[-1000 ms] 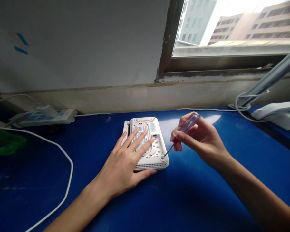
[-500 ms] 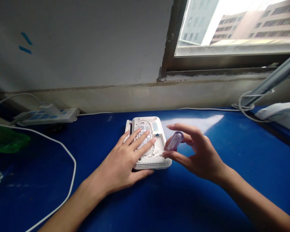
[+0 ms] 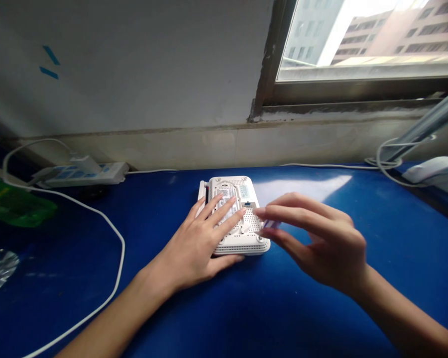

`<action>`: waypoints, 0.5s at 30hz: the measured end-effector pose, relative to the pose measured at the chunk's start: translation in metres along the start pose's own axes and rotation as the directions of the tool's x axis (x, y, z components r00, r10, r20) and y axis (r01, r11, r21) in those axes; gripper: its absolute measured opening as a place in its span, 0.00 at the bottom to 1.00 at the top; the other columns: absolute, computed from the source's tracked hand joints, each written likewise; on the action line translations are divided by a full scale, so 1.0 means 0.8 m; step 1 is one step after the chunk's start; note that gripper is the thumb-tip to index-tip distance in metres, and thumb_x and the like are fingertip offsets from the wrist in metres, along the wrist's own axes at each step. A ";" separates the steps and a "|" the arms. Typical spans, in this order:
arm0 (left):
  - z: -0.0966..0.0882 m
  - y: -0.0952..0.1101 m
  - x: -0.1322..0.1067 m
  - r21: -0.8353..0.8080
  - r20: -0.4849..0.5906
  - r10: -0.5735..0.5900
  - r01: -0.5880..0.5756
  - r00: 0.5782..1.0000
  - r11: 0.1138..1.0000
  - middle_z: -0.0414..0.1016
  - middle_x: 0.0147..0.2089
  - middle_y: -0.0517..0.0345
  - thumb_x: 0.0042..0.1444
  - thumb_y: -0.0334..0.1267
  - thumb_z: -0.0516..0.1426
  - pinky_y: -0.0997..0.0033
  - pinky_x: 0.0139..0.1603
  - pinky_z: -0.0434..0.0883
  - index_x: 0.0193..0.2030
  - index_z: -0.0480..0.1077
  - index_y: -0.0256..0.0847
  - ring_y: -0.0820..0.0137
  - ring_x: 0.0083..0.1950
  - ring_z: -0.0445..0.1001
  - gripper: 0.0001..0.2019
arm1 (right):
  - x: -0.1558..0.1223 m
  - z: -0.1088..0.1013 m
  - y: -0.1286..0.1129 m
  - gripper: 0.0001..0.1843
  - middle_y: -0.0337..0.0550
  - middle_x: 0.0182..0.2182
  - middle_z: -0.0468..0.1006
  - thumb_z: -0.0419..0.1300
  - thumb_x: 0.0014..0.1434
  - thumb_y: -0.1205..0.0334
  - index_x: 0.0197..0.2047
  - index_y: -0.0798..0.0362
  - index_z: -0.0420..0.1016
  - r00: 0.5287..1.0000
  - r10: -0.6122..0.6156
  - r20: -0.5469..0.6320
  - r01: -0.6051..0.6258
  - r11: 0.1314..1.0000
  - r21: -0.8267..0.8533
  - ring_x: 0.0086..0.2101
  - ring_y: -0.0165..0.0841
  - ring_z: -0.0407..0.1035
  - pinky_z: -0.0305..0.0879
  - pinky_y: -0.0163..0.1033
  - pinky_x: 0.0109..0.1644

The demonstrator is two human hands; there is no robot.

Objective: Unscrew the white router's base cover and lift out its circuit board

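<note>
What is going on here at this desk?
A person is working with bare hands at a blue tabletop. The left hand lies flat on a white router, which shows its vented, labelled underside. The right hand, slightly blurred, is beside the router, with a small screwdriver pinched in its fingers; only the purple handle shows. A white cable and a power strip lie further left.

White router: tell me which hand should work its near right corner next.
Right, probably: the right hand holds the purple screwdriver handle beside that corner, while the left hand lies flat across the white router, steadying it.
</note>
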State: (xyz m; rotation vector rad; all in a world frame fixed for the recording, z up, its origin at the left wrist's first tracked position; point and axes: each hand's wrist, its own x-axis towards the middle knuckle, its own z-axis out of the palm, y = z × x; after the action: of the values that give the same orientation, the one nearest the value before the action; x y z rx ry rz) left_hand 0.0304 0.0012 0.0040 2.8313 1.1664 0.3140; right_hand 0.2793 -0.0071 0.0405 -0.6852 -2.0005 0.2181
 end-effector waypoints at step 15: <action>0.002 0.001 0.001 -0.006 0.006 -0.009 0.009 1.000 1.000 0.44 0.84 0.52 0.68 0.54 0.61 0.35 0.80 0.52 0.82 0.49 0.49 0.48 0.84 0.45 0.42 | 0.004 -0.007 0.003 0.18 0.42 0.36 0.78 0.72 0.61 0.70 0.52 0.42 0.86 0.997 0.047 -0.056 -0.046 0.999 0.010 0.35 0.36 0.74 0.74 0.42 0.35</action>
State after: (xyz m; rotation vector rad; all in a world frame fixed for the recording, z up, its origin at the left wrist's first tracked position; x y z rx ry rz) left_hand 0.0316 0.0009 0.0028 2.8188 1.1755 0.3081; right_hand 0.2836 -0.0042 0.0450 -0.7253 -1.9307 0.2329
